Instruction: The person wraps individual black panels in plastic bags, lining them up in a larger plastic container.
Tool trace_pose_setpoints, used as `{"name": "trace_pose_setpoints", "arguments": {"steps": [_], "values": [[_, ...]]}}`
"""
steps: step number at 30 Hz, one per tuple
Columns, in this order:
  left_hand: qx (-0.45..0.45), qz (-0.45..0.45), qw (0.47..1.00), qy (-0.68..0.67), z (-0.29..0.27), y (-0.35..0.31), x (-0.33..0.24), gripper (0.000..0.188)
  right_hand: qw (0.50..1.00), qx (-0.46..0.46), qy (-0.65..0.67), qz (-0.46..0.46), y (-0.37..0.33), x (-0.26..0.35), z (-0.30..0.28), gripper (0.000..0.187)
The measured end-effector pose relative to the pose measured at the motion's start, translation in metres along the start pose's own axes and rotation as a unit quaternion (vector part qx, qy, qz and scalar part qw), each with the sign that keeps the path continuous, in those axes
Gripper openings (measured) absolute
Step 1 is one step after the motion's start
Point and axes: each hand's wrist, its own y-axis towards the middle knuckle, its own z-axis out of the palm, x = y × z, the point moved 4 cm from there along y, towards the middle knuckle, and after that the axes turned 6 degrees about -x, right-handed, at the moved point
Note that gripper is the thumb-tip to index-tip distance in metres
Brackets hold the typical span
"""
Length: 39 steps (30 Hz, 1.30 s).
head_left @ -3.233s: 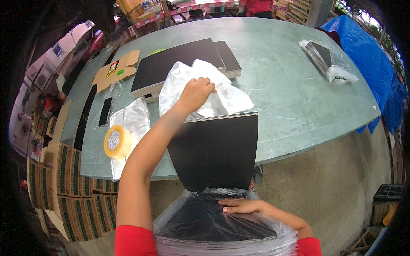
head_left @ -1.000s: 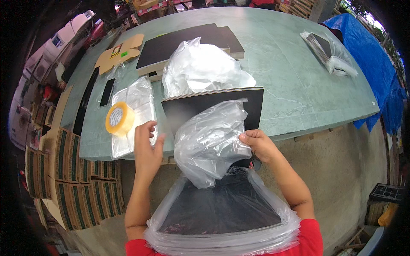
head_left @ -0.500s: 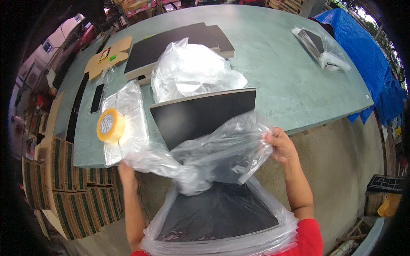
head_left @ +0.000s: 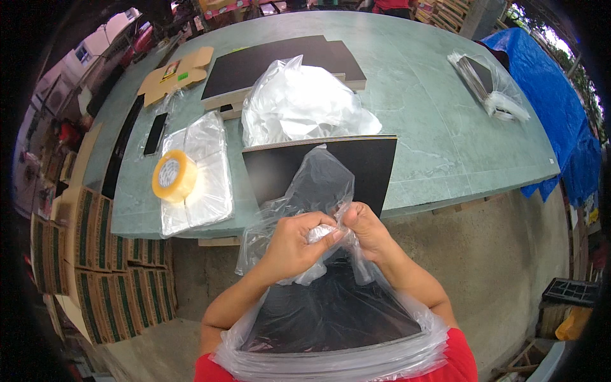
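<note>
- The green table (head_left: 445, 127) fills the upper half of the frame, its near edge curving across the middle.
- A bagged black panel (head_left: 331, 318) lies at the bottom centre, close to the person's red-sleeved body, with its plastic wrap bunched along the lower edge.
- A second black panel (head_left: 375, 169) rests at the table's near edge, just above the hands, overhanging it slightly.
- A stack of dark boards (head_left: 273, 60) sits at upper centre, and a heap of crumpled clear bags (head_left: 299, 105) lies against its near side.
- A pile of flat clear bags (head_left: 203, 172) is at centre left, with a roll of yellowish tape (head_left: 173, 176) on top of it.
- A flattened cardboard piece (head_left: 175, 73) lies upper left; a wrapped dark item (head_left: 487, 79) lies upper right (well apart from the rest).
- The clear plastic bag (head_left: 318, 184) hangs in the middle of the frame, rising in front of the second panel.
- The left hand (head_left: 296, 245) is clenched on a gathered bit of that bag, thumb and fingers pinching it.
- The right hand (head_left: 366, 232) pinches the same bunch, touching the left hand.
</note>
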Motion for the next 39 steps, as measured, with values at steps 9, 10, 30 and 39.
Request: {"name": "trace_pose_setpoints", "arguments": {"steps": [9, 10, 30, 39], "values": [[-0.16, -0.003, 0.959, 0.233, -0.08, -0.02, 0.058, 0.013, 0.993, 0.078, 0.088, -0.008, -0.025, 0.026, -0.024, 0.014], [-0.218, -0.111, 0.934, 0.261, -0.114, -0.017, 0.064, 0.012, 0.992, 0.054, 0.11, -0.014, -0.029, 0.03, -0.03, 0.013], [-0.03, -0.027, 0.955, -0.294, -0.032, 0.007, -0.031, 0.023, 0.901, 0.302, -0.311, -0.008, -0.027, 0.009, 0.039, 0.028], [0.057, -0.105, 0.921, -0.371, -0.048, 0.009, -0.018, 0.025, 0.869, 0.393, -0.275, 0.12, -0.039, 0.023, 0.018, 0.036]]}}
